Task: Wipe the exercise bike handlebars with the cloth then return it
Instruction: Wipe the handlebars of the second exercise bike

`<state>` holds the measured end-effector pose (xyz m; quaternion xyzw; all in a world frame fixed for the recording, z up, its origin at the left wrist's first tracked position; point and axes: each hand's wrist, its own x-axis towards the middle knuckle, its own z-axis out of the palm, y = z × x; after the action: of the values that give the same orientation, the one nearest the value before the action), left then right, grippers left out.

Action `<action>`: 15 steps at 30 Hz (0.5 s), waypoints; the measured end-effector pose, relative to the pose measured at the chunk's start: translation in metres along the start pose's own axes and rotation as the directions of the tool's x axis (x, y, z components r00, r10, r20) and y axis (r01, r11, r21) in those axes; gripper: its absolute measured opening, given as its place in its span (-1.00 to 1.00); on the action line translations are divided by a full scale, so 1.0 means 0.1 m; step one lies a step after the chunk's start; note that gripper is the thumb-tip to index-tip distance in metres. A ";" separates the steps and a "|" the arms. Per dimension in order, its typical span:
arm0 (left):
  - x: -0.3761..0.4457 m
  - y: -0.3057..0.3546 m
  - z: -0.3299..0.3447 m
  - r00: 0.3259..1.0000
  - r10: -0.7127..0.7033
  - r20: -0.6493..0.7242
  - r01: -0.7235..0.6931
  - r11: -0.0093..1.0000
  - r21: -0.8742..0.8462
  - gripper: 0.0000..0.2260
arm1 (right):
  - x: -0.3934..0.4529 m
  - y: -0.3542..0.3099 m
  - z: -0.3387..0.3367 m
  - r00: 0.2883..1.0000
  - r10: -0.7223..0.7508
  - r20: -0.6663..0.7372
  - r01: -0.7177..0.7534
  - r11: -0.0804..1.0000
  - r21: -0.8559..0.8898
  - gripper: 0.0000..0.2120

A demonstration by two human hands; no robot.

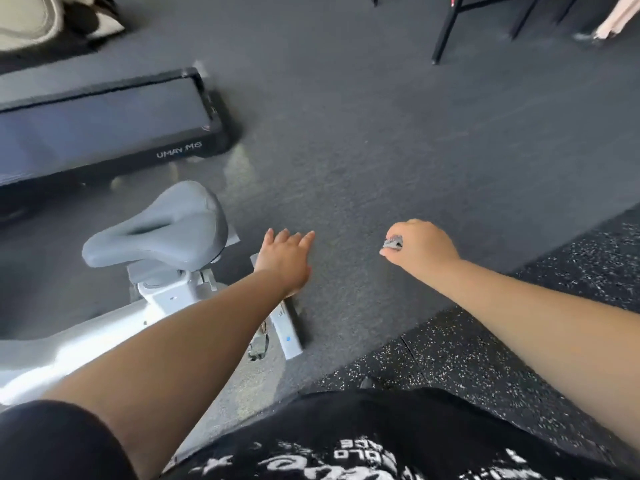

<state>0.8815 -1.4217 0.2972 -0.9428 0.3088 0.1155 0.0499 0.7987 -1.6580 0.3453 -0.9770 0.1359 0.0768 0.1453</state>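
My right hand [420, 245] is curled into a fist over the grey floor, and a small bunched piece of grey cloth [393, 243] shows between its fingers. To its left my left hand [285, 259] reaches forward with straight fingers and holds nothing. The white exercise bike [166, 299] stands at the lower left, with its grey saddle [156, 230] just left of my left hand. Its rear base bar [287, 329] lies on the floor under my left wrist. The handlebars are out of view.
A black walking pad [104, 133] marked UMAY M6 lies on the floor behind the saddle. Black chair legs [446, 29] stand at the top right. Speckled black rubber tiles [485, 348] border the grey mat on the right. Grey mat floor stretches ahead of both hands.
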 end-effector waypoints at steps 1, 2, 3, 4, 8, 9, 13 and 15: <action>0.10 0.03 -0.05 0.999 -0.033 -0.001 0.033 0.999 -0.012 -0.38 | 0.14 0.06 -0.05 1.000 -0.021 0.007 0.021 1.000 -0.006 -0.75; 0.19 0.03 -0.10 0.998 -0.066 0.003 0.066 0.998 -0.022 -0.38 | 0.28 0.10 -0.09 0.999 -0.041 0.020 0.041 0.999 -0.011 -0.76; 0.27 0.01 -0.14 0.996 -0.089 0.001 0.089 0.996 -0.019 -0.39 | 0.41 0.11 -0.13 0.998 -0.060 0.035 0.061 0.998 -0.011 -0.76; 0.33 -0.02 -0.16 0.994 -0.107 -0.005 0.107 0.994 -0.005 -0.39 | 0.56 0.10 -0.16 0.995 -0.084 0.047 0.085 0.996 -0.010 -0.76; 0.57 -0.20 -0.21 0.988 -0.153 0.018 0.153 0.988 0.033 -0.39 | 1.10 0.00 -0.23 0.984 -0.164 0.075 0.165 0.986 -0.008 -0.75; 0.66 -0.26 -0.21 0.986 -0.166 0.025 0.165 0.986 0.038 -0.40 | 1.25 -0.04 -0.25 0.981 -0.177 0.078 0.178 0.984 -0.007 -0.74; 1.07 -0.52 -0.24 0.979 -0.198 0.039 0.198 0.980 0.002 -0.40 | 1.85 -0.18 -0.29 0.977 -0.196 0.079 0.198 0.980 -0.011 -0.72; 1.30 -0.69 -0.27 0.974 -0.227 0.027 0.226 0.974 0.006 -0.40 | 2.16 -0.25 -0.33 0.974 -0.210 0.086 0.210 0.978 0.006 -0.71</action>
<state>1.0294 -1.4454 0.2926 -0.9701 0.1987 0.1215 0.0683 1.0156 -1.6972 0.3418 -0.9818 0.0254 0.1033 0.1570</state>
